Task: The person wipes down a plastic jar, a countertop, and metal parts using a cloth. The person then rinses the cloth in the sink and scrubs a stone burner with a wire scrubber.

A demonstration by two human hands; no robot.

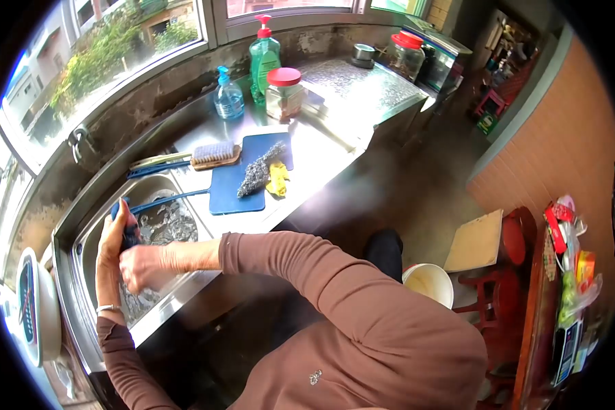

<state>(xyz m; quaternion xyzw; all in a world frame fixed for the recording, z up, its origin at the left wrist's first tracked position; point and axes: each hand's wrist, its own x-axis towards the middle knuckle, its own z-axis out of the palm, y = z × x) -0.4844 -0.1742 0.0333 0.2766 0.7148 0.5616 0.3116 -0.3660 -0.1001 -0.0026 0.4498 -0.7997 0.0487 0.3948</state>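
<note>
While clasping dark item [130, 236] in left hand [111, 239], likely washing at nine o'clock; cannot tell right hand [143, 267] grip; needs steady hold.

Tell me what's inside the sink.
Rippling water shows inside the sink. The left hand, right hand and right forearm cover part of it; what lies beneath them or underwater can't be made out.

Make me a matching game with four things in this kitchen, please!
1. Brush
2. White bucket
3. Green bottle
4. Silvery scrubber

A. Has a red pump top
B. Lies on the blue board
C. Lies with its bristles up
D. Stands on the floor

Right pairs: 1-C, 2-D, 3-A, 4-B
</note>
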